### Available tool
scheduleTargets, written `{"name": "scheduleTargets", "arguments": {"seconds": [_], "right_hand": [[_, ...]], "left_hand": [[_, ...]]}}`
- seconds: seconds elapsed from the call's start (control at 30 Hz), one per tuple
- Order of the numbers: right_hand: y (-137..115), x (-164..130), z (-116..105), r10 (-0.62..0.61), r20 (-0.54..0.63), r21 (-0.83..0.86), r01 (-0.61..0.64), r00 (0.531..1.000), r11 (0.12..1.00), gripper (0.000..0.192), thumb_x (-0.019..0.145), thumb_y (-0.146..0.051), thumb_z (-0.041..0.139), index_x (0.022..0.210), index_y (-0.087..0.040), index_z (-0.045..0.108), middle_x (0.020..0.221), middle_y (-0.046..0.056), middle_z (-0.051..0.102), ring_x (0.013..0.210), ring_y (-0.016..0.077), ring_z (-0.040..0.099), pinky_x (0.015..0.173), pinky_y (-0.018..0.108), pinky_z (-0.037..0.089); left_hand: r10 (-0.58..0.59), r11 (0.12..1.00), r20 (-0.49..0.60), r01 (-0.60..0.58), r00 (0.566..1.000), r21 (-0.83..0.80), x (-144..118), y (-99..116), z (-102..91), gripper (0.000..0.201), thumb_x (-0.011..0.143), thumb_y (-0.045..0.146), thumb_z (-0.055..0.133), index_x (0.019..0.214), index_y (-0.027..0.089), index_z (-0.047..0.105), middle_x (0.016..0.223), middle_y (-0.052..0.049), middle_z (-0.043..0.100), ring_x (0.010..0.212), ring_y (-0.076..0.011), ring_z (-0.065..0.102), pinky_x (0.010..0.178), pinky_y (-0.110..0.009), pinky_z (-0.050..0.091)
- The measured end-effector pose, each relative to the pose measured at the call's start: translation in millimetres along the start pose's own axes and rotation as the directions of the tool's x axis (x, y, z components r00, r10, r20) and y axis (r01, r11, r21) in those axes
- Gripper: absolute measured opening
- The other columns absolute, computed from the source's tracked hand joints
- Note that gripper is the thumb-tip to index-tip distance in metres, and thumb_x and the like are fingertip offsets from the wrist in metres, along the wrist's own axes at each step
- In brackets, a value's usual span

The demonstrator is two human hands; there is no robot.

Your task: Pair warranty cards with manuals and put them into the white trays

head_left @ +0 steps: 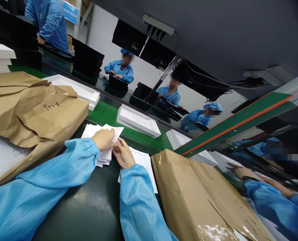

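Note:
In the head view, my left hand [103,139] is closed on a white paper sheet [118,131] above a loose stack of white papers [103,162]. The fingers of my right hand [124,154] pinch the near edge of that same sheet, close beside the left fingertips. Partly behind my right hand and sleeve lie printed white sheets [144,164] with small dark text. My fingers hide part of the held sheet, so I cannot tell whether it is one leaf or several.
A torn brown paper package [53,113] marked by hand stands at left, another brown package [189,190] at right. White box trays [138,121] sit on the green conveyor [103,110] ahead. A slanted green post [236,124] rises at right, near a co-worker's arm [269,201]. Other people work beyond.

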State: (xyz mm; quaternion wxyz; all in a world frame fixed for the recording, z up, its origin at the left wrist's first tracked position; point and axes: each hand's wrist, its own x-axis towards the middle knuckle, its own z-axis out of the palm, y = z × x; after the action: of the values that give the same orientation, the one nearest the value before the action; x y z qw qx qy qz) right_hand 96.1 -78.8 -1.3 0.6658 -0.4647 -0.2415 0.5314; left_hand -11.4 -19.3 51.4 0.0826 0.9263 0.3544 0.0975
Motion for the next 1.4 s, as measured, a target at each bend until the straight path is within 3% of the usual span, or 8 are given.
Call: {"name": "scheduleTargets", "arguments": {"seconds": [0.2,0.67,0.87,1.07,1.27,1.33,1.4], "right_hand": [[-3.6,-0.4,4.1,-0.021,-0.022,-0.080,0.019,1.000,0.997,0.026,0.056,-0.034,0.064,0.078,-0.022,0.054,0.059,-0.006,0.051,0.056,0.0062,0.049,0.058,0.020,0.040],[-5.1,0.4,7.3,-0.007,-0.035,-0.171,0.001,0.999,0.985,0.024,0.056,-0.036,0.062,0.071,-0.020,0.052,0.063,-0.005,0.052,0.057,0.0063,0.049,0.056,0.019,0.041],[-7.3,0.3,10.5,-0.020,-0.049,-0.243,0.008,0.999,0.970,0.023,0.055,-0.035,0.063,0.069,-0.020,0.052,0.065,-0.004,0.053,0.054,0.0066,0.050,0.052,0.019,0.041],[-12.0,2.6,12.6,0.016,-0.049,-0.291,-0.029,0.999,0.956,0.026,0.055,-0.034,0.064,0.073,-0.020,0.051,0.064,-0.002,0.055,0.055,0.0083,0.052,0.052,0.021,0.042],[-15.9,3.1,15.5,0.025,-0.040,-0.321,-0.037,0.999,0.946,0.031,0.055,-0.033,0.064,0.079,-0.020,0.049,0.063,-0.002,0.056,0.055,0.0090,0.052,0.053,0.023,0.043],[-15.8,2.2,16.7,0.019,-0.035,-0.323,-0.029,0.999,0.946,0.031,0.055,-0.034,0.063,0.079,-0.020,0.049,0.065,-0.002,0.056,0.056,0.0088,0.052,0.054,0.022,0.043],[-14.6,1.8,17.1,0.003,-0.029,-0.326,-0.012,1.000,0.945,0.030,0.056,-0.035,0.062,0.079,-0.020,0.049,0.068,-0.002,0.056,0.058,0.0091,0.052,0.053,0.022,0.042]], "left_hand": [[0.024,0.997,0.013,-0.023,1.000,-0.070,3.3,-9.8,0.4,0.043,0.066,0.040,0.044,0.098,0.011,0.047,0.085,-0.015,0.058,0.081,-0.0283,0.054,0.064,-0.034,0.040],[0.034,0.994,0.024,-0.032,0.999,-0.104,1.0,-10.0,-5.3,0.038,0.069,0.034,0.036,0.098,0.011,0.048,0.085,-0.015,0.059,0.082,-0.0277,0.054,0.065,-0.034,0.040],[0.008,0.990,0.013,-0.006,1.000,-0.142,2.1,-13.3,-4.8,0.040,0.070,0.039,0.034,0.094,0.011,0.049,0.086,-0.016,0.059,0.081,-0.0285,0.054,0.064,-0.034,0.040],[0.040,0.948,0.085,-0.011,0.996,-0.318,6.4,-25.6,-5.8,0.032,0.068,0.041,0.039,0.084,0.017,0.051,0.063,-0.004,0.062,0.065,-0.0186,0.058,0.058,-0.024,0.040],[0.038,0.846,0.194,0.071,0.980,-0.528,8.5,-33.4,-8.4,0.025,0.065,0.033,0.042,0.081,0.017,0.050,0.067,-0.002,0.063,0.056,-0.0126,0.058,0.053,-0.019,0.040],[0.027,0.835,0.227,0.102,0.974,-0.540,9.6,-34.7,-8.7,0.024,0.064,0.027,0.041,0.083,0.016,0.050,0.066,-0.003,0.063,0.056,-0.0123,0.058,0.052,-0.019,0.040],[-0.013,0.877,0.181,0.098,0.983,-0.469,11.0,-34.0,-7.9,0.027,0.062,0.023,0.039,0.086,0.016,0.050,0.067,-0.003,0.063,0.058,-0.0132,0.057,0.051,-0.019,0.040]]}}
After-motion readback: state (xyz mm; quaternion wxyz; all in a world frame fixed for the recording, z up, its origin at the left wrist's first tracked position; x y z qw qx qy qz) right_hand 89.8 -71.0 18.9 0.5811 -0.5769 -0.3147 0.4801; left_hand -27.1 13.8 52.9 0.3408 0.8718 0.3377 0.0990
